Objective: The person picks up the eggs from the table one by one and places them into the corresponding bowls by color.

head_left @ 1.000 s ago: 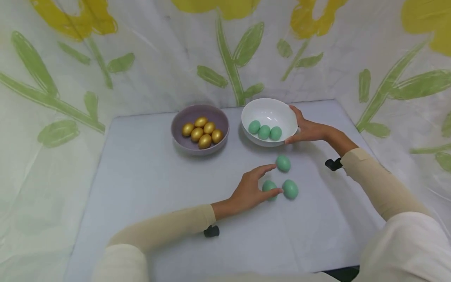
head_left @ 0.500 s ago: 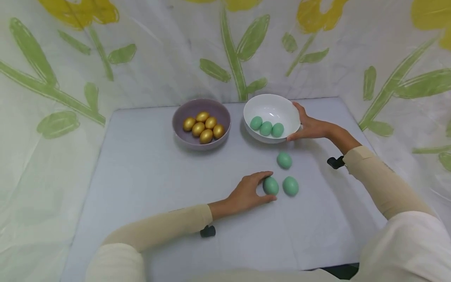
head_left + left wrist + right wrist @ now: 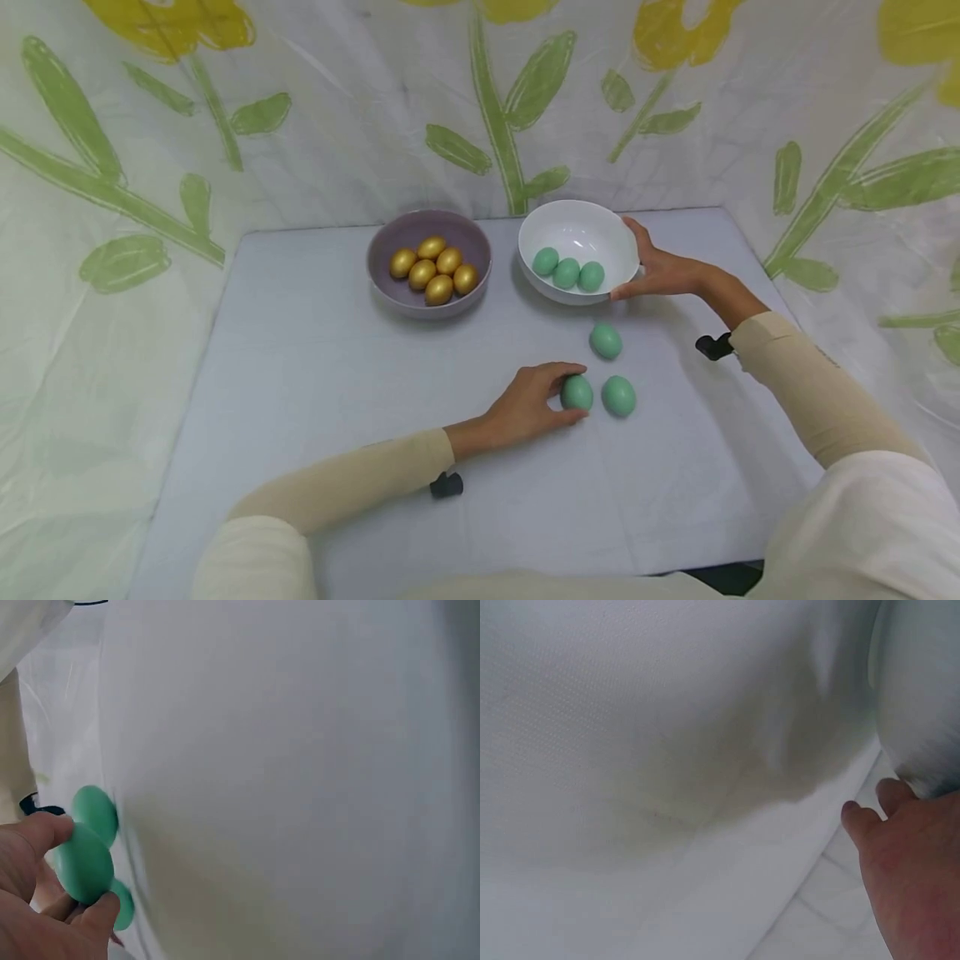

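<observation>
My left hand [image 3: 525, 408] pinches a mint-green egg [image 3: 577, 394] between thumb and fingers, low over the table. The left wrist view shows the thumb and fingertips on opposite sides of that egg [image 3: 84, 864]. Just to its right lies a second green egg [image 3: 619, 396], and a third green egg [image 3: 606, 341] lies farther back. My right hand [image 3: 667, 273] holds the right side of a white bowl [image 3: 588, 221], thumb low on the outside and fingers at the rim. Several green eggs [image 3: 566, 273] sit inside this bowl, toward its front wall.
Left of the white bowl stands a purple bowl [image 3: 408, 308] with several gold eggs [image 3: 438, 289] in it. A pale cloth covers the table [image 3: 300, 350]. Behind, a hanging sheet [image 3: 337, 150] painted with yellow flowers meets the table's back edge.
My left hand has moved back from between the loose eggs, and its thumb and fingers have closed on the left one. The right hand stays on the white bowl. The view has tilted slightly.
</observation>
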`<act>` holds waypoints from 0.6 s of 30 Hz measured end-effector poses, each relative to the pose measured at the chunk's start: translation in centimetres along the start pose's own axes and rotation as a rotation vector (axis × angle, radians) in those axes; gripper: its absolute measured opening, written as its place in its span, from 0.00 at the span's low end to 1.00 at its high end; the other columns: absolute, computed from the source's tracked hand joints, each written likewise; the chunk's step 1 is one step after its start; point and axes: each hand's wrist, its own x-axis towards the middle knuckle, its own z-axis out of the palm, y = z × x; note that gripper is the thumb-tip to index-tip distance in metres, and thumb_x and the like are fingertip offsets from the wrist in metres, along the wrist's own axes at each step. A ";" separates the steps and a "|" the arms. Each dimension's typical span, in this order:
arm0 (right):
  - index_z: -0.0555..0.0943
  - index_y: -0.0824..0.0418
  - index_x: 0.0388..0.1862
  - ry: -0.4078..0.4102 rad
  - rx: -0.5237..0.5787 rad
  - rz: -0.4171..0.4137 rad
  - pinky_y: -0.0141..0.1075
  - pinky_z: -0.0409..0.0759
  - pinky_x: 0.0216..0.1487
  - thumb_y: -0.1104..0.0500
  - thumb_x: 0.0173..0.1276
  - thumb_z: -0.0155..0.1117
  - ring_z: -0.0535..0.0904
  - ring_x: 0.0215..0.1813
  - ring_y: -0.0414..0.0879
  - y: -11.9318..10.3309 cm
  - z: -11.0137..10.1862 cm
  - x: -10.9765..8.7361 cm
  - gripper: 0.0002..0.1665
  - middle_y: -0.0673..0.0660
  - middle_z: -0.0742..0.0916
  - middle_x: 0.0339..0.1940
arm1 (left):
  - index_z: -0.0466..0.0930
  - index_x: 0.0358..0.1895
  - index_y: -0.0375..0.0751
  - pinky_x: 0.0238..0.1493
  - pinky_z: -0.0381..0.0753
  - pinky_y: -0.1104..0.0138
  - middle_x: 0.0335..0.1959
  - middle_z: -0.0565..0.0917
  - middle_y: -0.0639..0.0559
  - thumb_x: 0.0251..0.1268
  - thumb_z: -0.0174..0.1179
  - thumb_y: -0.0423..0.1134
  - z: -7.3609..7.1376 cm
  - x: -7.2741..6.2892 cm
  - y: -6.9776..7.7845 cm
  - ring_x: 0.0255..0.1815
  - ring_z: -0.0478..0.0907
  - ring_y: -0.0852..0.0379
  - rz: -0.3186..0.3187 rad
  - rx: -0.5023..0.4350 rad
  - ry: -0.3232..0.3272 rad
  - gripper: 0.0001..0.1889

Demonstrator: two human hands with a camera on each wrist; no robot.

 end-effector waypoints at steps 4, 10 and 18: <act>0.14 0.40 0.82 -0.003 -0.011 0.009 0.69 0.45 0.81 0.47 0.65 0.80 0.37 0.87 0.66 0.3 -0.1 0.2 0.84 0.64 0.37 0.88 | 0.74 0.74 0.35 0.68 0.73 0.74 0.72 0.78 0.45 0.68 0.75 0.38 -1.7 1.1 1.5 0.72 0.73 0.64 0.058 -0.040 -0.001 0.33; 0.16 0.43 0.83 0.006 0.007 -0.023 0.70 0.47 0.80 0.49 0.64 0.81 0.39 0.86 0.66 0.4 0.0 0.2 0.84 0.64 0.38 0.88 | 0.75 0.74 0.40 0.67 0.74 0.73 0.72 0.78 0.51 0.68 0.74 0.37 -5.9 4.3 4.3 0.71 0.74 0.65 0.157 -0.021 0.077 0.32; 0.16 0.45 0.83 0.001 0.018 -0.068 0.67 0.49 0.80 0.49 0.66 0.80 0.43 0.85 0.63 0.2 0.1 0.0 0.83 0.62 0.40 0.87 | 0.79 0.70 0.36 0.65 0.76 0.74 0.70 0.81 0.45 0.65 0.76 0.37 -11.4 9.9 5.2 0.69 0.78 0.59 0.234 0.092 0.182 0.31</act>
